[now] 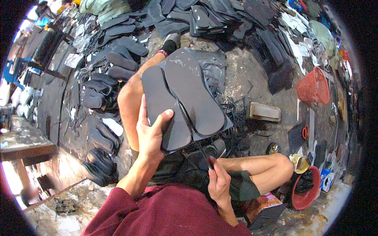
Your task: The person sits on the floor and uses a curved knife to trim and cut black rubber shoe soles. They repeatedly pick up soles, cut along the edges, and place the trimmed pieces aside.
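Two dark shoe soles lie side by side, a right-hand one (pixel 191 88) and a left-hand one (pixel 159 92). They rest on a thin dark sheet (pixel 227 125) that shows past their edges. My left hand (pixel 151 135) grips this work at its near left side, thumb on top and the other fingers mostly hidden beneath. Closed round the handle of a narrow dark knife (pixel 203 152) is my right hand (pixel 219 183). The blade points up to the sheet's near edge, by the gap between the soles; whether it touches is hard to see.
Black soles (pixel 204 15) are heaped at the far side, and sole pairs (pixel 104 137) line the left. On the right are a red basket (pixel 313 86), a pale block (pixel 264 111), orange-handled scissors (pixel 305 132) and a red tub (pixel 305 200). Black trimmings (pixel 236 135) lie near my legs.
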`<state>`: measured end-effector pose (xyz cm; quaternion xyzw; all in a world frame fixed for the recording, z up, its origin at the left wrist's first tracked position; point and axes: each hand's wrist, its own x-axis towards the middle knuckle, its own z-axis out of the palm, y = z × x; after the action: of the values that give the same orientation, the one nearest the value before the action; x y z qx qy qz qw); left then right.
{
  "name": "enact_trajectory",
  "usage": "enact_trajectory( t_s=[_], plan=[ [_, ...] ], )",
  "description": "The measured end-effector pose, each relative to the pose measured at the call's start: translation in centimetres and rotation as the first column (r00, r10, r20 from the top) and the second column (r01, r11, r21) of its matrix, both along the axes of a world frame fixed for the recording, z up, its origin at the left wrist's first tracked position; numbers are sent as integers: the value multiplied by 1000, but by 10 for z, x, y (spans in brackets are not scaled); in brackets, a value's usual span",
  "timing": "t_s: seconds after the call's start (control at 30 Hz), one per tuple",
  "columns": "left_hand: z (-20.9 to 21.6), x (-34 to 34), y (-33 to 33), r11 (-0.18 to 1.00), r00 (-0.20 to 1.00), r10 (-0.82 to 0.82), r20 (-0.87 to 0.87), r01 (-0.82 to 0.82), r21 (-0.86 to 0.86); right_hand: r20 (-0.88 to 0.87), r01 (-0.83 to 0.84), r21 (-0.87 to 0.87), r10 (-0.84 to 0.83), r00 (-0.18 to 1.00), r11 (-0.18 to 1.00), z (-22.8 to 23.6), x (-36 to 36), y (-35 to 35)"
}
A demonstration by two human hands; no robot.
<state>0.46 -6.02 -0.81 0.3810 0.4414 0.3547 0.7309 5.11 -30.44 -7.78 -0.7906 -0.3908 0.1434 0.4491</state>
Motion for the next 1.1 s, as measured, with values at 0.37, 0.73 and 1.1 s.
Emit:
enact_trajectory(
  t_s=[0.37,0.73,1.1],
  plan=[
    [-14,-24,6,980,974,-177,-138,187,63,47,-209,35,207,977,977,-25,48,61],
    [-28,-18,-8,957,961,-252,-117,265,116,-630,221,323,35,776,920,-61,48,167],
    [-23,-26,-4,813,949,-308,-60,295,502,-598,36,373,210,773,927,31,51,88]
  ],
)
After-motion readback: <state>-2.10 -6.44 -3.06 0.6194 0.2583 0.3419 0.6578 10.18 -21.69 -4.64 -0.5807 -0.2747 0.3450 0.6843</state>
